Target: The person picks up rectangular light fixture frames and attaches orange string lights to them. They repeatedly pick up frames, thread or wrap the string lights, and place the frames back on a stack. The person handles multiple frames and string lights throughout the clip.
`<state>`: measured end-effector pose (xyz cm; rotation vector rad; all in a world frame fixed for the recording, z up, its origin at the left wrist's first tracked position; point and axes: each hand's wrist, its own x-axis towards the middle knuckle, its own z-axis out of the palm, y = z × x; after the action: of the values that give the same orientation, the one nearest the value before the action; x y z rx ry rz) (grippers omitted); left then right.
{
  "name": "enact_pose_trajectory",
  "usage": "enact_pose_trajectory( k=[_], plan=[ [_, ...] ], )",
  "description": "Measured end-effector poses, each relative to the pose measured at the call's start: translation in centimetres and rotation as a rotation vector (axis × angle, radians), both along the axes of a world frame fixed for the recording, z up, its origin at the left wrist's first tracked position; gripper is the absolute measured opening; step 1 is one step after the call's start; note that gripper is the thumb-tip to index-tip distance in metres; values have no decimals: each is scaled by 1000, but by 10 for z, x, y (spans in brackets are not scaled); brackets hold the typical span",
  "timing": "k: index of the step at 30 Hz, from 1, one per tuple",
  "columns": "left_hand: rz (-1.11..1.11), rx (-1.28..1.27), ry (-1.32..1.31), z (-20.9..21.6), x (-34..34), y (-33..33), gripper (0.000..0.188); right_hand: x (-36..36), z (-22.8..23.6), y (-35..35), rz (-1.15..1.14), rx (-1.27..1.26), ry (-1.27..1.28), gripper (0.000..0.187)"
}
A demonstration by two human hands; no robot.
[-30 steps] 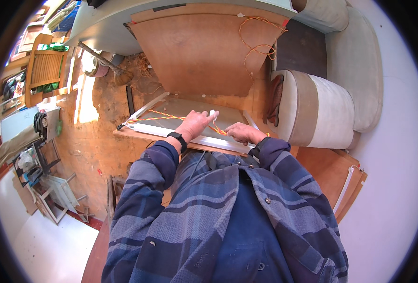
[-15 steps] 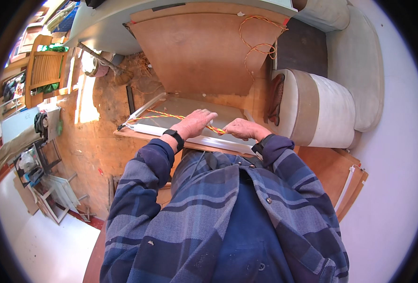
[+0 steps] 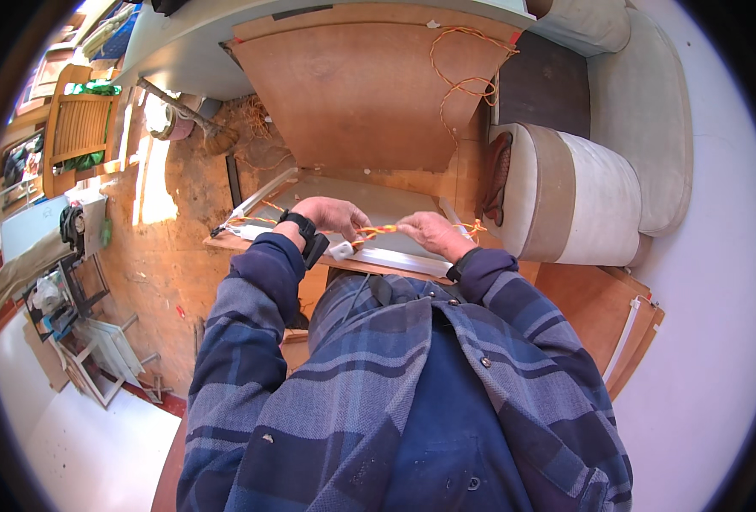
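A twisted red-and-yellow electrical wire (image 3: 380,229) runs across in front of me between my two hands. My left hand (image 3: 331,217) is closed on it, palm side partly hidden. Just below those fingers a small white block-like fitting (image 3: 342,250) shows; whether the hand grips it too I cannot tell. My right hand (image 3: 433,234) pinches the wire, and a loose looped part comes out beyond its far right side. Under both hands lies a board with a grey panel (image 3: 395,199) and a white strip (image 3: 399,261) along its near edge. More wire trails at the board's left corner.
A brown wooden sheet (image 3: 361,94) leans ahead, with another coil of twisted wire (image 3: 472,85) at its right. A cushioned sofa (image 3: 599,200) stands right; more boards (image 3: 595,316) lie near it. Left are a broom (image 3: 216,136), a wooden chair (image 3: 82,124) and stacked frames (image 3: 96,367).
My left hand has moved left and turned, and the white fitting has come into view below it. The wire's loose part now sticks out right of my right hand.
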<state>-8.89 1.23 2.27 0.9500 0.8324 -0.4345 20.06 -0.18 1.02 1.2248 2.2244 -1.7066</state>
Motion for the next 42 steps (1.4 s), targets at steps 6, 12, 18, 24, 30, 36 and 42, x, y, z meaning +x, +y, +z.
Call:
enact_pose_trajectory(
  k=[6, 12, 18, 24, 30, 36, 42],
  plan=[
    [-113, 389, 160, 22, 8, -23, 66, 18, -15, -27, 179, -285, -149, 56],
    [-227, 670, 215, 27, -19, -45, 51, 47, 0, -21, 113, -235, -310, 78],
    [585, 1130, 503, 21, -117, -90, 23, 106, 33, -21, -369, -113, -188, 53],
    [703, 1497, 1317, 23, -210, -165, 42, 164, 47, -55, -815, 90, -224, 45],
    [1719, 497, 859, -38, -231, -192, 60, 158, 29, -107, -1612, -906, 128, 52],
    [1720, 352, 931, -33, -214, -173, 49, 141, 4, -110, -1496, -867, 349, 45],
    [1684, 321, 667, 2, -232, -148, 52, 147, 4, -73, -1399, -824, 3, 51]
  ],
)
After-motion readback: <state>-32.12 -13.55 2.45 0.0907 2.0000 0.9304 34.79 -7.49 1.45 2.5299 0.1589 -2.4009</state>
